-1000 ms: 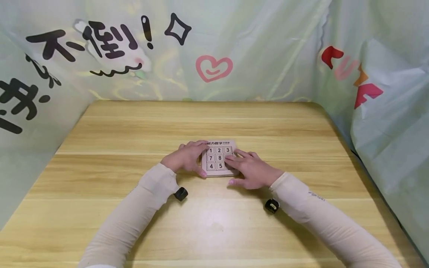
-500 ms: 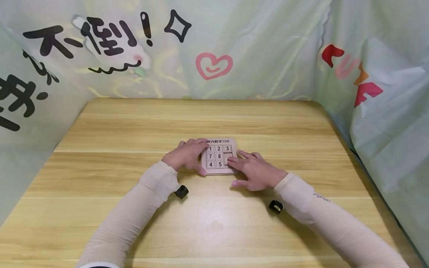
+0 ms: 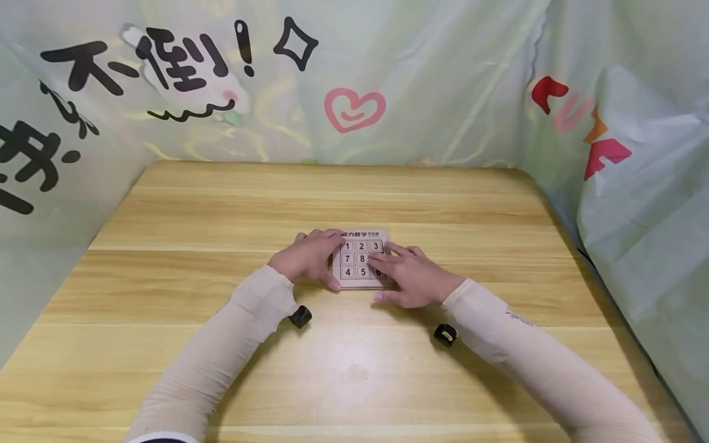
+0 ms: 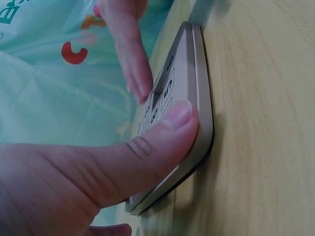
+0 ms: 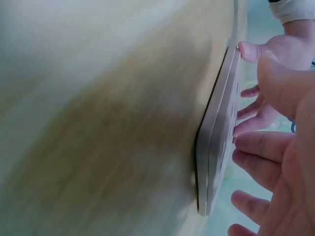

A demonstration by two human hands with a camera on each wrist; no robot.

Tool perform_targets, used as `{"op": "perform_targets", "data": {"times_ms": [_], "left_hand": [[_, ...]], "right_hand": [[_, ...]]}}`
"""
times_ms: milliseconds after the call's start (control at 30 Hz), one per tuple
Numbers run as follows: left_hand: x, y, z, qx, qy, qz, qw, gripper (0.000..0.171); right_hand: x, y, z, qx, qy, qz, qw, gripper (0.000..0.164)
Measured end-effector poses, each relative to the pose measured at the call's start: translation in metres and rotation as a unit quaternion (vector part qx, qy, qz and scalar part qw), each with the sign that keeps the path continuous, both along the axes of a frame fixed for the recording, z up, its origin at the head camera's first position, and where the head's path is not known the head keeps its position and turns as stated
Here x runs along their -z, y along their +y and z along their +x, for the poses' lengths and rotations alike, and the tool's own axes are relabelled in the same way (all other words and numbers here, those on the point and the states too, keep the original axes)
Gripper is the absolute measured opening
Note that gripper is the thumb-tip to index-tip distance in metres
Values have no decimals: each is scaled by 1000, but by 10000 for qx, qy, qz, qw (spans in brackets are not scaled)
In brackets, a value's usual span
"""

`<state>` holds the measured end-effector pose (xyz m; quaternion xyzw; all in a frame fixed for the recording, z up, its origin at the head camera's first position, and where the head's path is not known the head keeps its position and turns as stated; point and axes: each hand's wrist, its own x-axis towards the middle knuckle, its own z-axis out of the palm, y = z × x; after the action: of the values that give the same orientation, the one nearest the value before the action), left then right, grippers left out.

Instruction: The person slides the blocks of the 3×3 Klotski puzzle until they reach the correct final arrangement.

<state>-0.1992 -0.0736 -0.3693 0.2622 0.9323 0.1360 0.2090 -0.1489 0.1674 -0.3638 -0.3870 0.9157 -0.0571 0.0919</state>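
A number sliding puzzle lies flat on the wooden table, a thin board with square numbered tiles. My left hand grips its left side, thumb on the near left corner and fingers around the far left corner. In the left wrist view that thumb presses on the board's frame. My right hand reaches in from the right with fingers extended, fingertips on the tile face at the right of the middle row. They hide that spot and part of the 6 tile. Tiles 1, 2, 3, 7, 8, 4 and 5 show.
The wooden table spreads around the puzzle on every side. Behind it hangs a pale green printed curtain, which also runs along both sides. A small black device sits at the left wrist, another black device at the right.
My right fingers drew nearer to me and right with a tile, which sat lower half a second ago, then moved back up and left. The 6 now shows at lower right. My left hand stays put.
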Motion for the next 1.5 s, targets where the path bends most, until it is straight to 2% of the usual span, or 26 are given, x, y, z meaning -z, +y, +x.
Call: {"op": "perform_targets", "data": {"times_ms": [167, 400, 800, 1000, 1133, 1500], "left_hand": [[-2, 2, -1, 21, 18, -8, 10000, 105], [-5, 3, 0, -65, -31, -23, 10000, 103], [-5, 3, -2, -50, -10, -24, 10000, 105], [-2, 3, 1, -83, -86, -71, 9999, 104], [-4, 2, 1, -119, -91, -38, 9999, 104], [-1, 1, 1, -71, -69, -70, 9999, 104]], "right_hand": [[2, -4, -8, -9, 32, 116, 9999, 72], [3, 1, -9, 163, 104, 288, 9994, 72], [3, -9, -13, -83, 91, 158, 9998, 70], [1, 6, -8, 196, -160, 226, 9994, 71], [-3, 14, -4, 295, -177, 273, 9990, 70], [-4, -4, 16, -307, -336, 25, 9990, 71]]}}
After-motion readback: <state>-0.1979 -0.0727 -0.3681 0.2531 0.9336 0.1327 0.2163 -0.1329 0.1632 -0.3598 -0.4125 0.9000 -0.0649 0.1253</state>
